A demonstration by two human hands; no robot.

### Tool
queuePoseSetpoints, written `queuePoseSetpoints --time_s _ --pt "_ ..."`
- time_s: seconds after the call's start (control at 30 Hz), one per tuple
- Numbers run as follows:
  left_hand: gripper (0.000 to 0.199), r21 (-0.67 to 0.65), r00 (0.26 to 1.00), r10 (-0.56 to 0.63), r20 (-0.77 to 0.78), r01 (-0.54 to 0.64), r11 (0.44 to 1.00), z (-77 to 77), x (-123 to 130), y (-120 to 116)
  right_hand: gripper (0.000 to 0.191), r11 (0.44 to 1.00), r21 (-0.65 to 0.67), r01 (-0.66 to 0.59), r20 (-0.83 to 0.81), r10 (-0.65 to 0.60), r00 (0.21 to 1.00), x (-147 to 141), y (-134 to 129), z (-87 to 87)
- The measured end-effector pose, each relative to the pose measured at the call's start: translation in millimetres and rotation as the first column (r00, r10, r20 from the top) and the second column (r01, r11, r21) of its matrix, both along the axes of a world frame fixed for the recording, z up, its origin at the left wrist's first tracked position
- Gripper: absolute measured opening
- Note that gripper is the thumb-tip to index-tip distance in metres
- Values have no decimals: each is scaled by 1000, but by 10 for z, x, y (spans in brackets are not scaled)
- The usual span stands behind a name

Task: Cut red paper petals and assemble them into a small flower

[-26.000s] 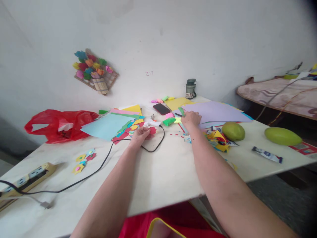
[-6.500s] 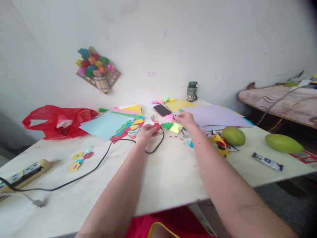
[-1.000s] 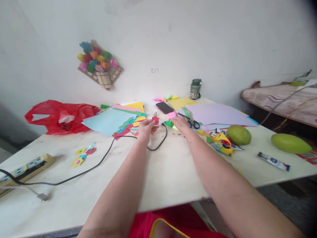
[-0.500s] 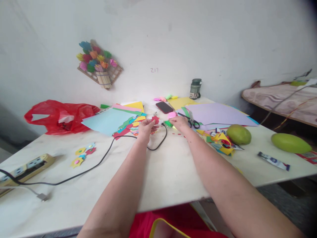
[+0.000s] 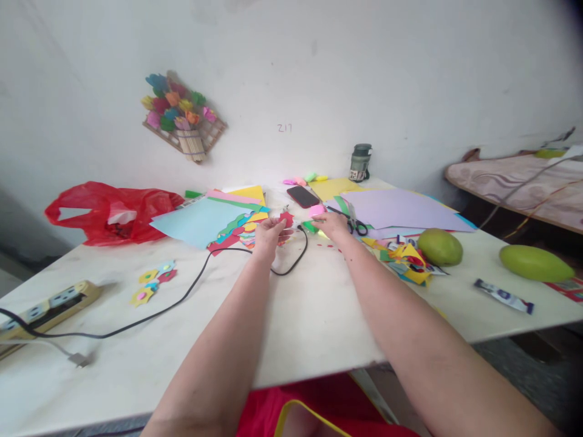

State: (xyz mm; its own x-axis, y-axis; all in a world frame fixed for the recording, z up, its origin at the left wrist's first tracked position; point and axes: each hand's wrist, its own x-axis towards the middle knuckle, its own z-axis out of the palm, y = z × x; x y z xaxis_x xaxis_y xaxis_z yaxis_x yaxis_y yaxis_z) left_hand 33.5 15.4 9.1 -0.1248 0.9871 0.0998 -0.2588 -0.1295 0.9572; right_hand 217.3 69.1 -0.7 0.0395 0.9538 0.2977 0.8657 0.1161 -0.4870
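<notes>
My left hand [image 5: 268, 237] pinches a red paper cutout [image 5: 286, 220] with a jagged edge, just above the table. My right hand [image 5: 331, 226] is over a green piece [image 5: 310, 226] that looks like clay, its fingers closed near it; what lies between the fingertips is too small to make out. A pink lump [image 5: 316, 210] lies just beyond that hand. Black-handled scissors [image 5: 357, 226] rest to its right. Left of my left hand is a heap of coloured paper cutouts [image 5: 237, 232].
A black cable [image 5: 195, 285] crosses the table from a power strip [image 5: 54, 303]. Finished paper flowers [image 5: 155, 279] lie at left. Further back are a red bag [image 5: 109, 212], a phone [image 5: 303, 196] and paper sheets [image 5: 401, 209]. Paper scraps [image 5: 412, 264] and green fruits [image 5: 439, 247] sit at right.
The fingers of my right hand have shifted slightly by the green piece. My left hand stays in place with the red cutout.
</notes>
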Motion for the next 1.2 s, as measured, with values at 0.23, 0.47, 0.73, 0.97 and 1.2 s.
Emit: queuePoseSetpoints --time_s 0.23,0.47,0.73,0.97,1.2 --pt "41 3 1000 3 -7 -3 1000 6 0 -9 29 998 -51 28 -7 -28 1000 -28 -64 92" --pt "41 22 1000 20 -19 -20 1000 -12 -55 29 36 997 26 68 48 -69 996 -19 -91 123" --pt "32 -15 977 171 124 -171 985 23 -199 128 29 965 221 -143 218 94 971 -291 -124 155" --pt "27 -23 986 122 118 -120 993 -3 -327 105 32 970 70 -232 420 182 889 -630 -117 248" --pt "30 -26 988 85 131 -82 996 -125 -533 65 39 967 -157 -198 466 250 849 -845 23 336"
